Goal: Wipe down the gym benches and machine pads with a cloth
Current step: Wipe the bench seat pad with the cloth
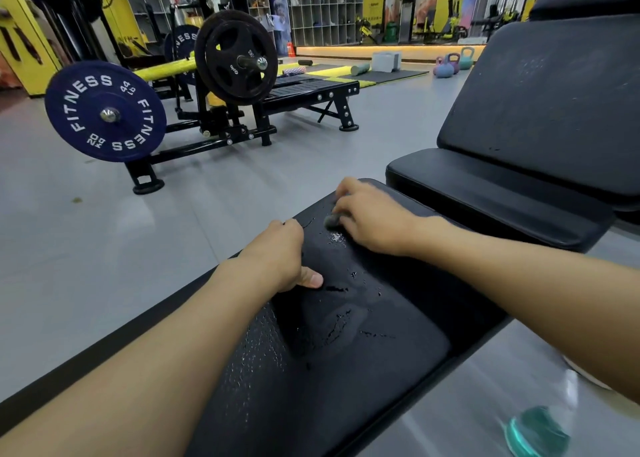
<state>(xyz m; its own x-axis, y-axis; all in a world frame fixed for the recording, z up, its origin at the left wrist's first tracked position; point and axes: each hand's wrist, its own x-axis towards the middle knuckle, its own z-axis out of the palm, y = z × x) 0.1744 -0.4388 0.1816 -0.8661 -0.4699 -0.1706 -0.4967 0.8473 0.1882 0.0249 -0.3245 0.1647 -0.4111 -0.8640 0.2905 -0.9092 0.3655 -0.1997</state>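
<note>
Black cracked vinyl fills the lower middle of my frame: the bench pad (pixel 346 335), running from the bottom edge up towards centre.

Desk: Where are the arms?

Me: Both bare forearms reach in from the bottom corners and meet over the far end of that pad. The left hand (pixel 280 255) sits on the pad's left edge, just left of centre, knuckles up. The right hand (pixel 374 221) lies a little higher and to the right, palm down.

Desk: Grips?

Me: The left fingers are curled over the pad's side, out of my sight, and the thumb lies flat on top, so the hand clamps the edge. The right fingers are bunched tight round a small grey cloth (pixel 332 221). It is wadded, with only a lump showing at the thumb side, pressed onto the vinyl.

Desk: Surface?

Me: Shiny flecks just below the cloth. Wet or wear, I cannot tell.

Desk: Around it?

Me: Another bench at the right, with its seat pad (pixel 485 193) just beyond the right hand and its backrest (pixel 554 103) tilted up behind. There is a blue weight plate (pixel 104 110) at upper left, a black weight plate (pixel 237 56) beside it, and kettlebells (pixel 450 65) far off on the grey floor (pixel 104 248).
</note>
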